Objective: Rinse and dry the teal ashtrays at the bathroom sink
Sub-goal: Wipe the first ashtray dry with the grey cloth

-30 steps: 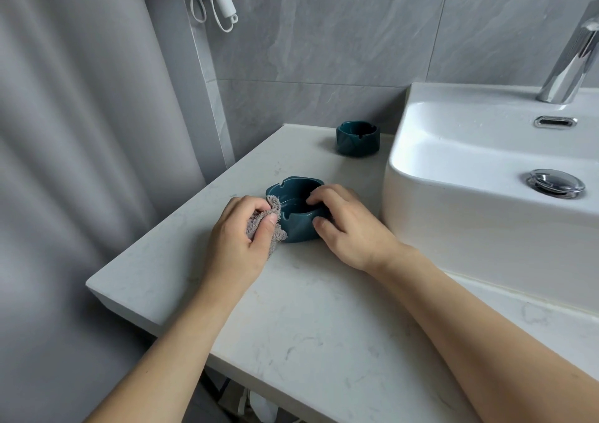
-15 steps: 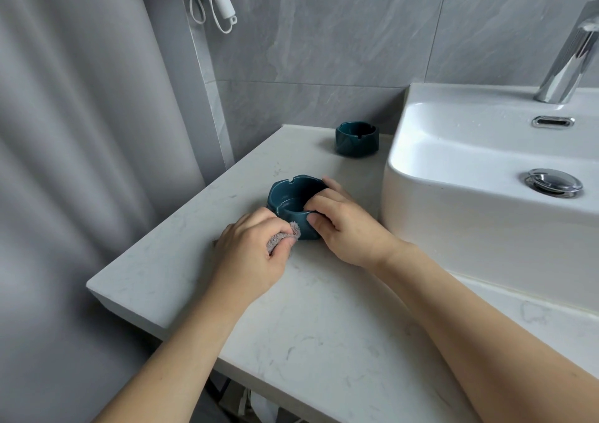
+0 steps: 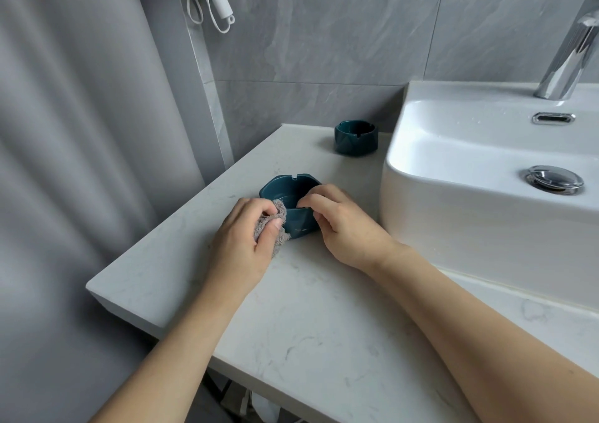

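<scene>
Grey cloth [image 3: 275, 224] pinched in left hand [image 3: 241, 237] — right hand [image 3: 343, 224] grips teal ashtray [image 3: 288, 202].

2 upright teal ashtrays [image 3: 293, 192] [image 3: 356, 137] on the counter [image 3: 324, 325]

Bare countertop [image 3: 308, 325] near the front edge, sink wall [image 3: 453, 234] blocking right, second ashtray [image 3: 356, 137] behind
</scene>
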The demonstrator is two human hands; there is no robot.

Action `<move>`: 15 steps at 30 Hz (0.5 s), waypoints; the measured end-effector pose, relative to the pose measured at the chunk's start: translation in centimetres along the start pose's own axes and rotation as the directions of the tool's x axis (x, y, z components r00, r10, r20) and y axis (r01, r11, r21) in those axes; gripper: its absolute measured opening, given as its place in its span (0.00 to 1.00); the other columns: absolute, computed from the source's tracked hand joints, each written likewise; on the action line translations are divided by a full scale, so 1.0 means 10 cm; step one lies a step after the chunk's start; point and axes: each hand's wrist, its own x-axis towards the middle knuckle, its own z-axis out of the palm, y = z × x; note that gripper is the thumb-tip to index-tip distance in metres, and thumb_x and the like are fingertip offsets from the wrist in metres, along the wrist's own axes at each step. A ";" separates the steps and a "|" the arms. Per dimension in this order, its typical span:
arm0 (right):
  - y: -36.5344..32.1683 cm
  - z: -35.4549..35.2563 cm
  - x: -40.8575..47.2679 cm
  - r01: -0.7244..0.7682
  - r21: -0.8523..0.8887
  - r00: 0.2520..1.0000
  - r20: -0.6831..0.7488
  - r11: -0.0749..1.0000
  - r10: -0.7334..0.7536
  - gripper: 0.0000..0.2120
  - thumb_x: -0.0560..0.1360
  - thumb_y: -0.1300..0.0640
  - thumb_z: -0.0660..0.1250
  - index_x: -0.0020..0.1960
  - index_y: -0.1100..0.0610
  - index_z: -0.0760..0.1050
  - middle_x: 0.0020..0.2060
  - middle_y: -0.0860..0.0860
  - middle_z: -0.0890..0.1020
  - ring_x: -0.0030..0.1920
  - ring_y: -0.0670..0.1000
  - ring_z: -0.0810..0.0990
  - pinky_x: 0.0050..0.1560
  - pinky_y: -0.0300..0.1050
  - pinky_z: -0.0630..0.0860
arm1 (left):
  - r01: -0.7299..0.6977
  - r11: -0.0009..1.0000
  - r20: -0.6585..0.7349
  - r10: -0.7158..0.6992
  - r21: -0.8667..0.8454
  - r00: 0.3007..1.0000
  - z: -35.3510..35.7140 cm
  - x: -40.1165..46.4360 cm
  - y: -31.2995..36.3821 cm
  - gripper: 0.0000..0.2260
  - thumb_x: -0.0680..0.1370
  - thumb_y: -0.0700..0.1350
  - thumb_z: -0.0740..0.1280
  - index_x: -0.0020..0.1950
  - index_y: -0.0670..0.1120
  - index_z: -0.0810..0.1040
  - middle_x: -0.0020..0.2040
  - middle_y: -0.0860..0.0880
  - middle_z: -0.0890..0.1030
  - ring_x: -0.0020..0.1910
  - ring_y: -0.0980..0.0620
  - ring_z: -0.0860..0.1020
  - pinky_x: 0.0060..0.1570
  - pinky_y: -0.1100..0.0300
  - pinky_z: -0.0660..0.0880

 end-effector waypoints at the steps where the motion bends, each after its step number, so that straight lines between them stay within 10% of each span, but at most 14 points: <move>1: 0.01 -0.01 0.00 -0.002 -0.003 1.000 -0.004 1.000 0.002 0.16 0.77 0.66 0.56 0.60 0.60 0.78 0.56 0.56 0.78 0.57 0.59 0.74 0.59 0.47 0.70 | -0.021 0.999 0.034 0.020 0.030 0.999 0.00 0.00 0.00 0.05 0.78 0.47 0.65 0.49 0.48 0.78 0.49 0.55 0.77 0.50 0.53 0.78 0.51 0.51 0.75; 15: 0.00 0.01 -0.03 -0.094 0.098 0.994 0.062 0.991 0.089 0.12 0.80 0.60 0.59 0.59 0.56 0.77 0.65 0.55 0.70 0.69 0.58 0.64 0.68 0.39 0.57 | -0.086 0.991 0.028 0.084 0.101 0.996 -0.01 -0.03 0.02 0.06 0.79 0.49 0.64 0.51 0.49 0.78 0.49 0.55 0.78 0.49 0.51 0.79 0.48 0.48 0.76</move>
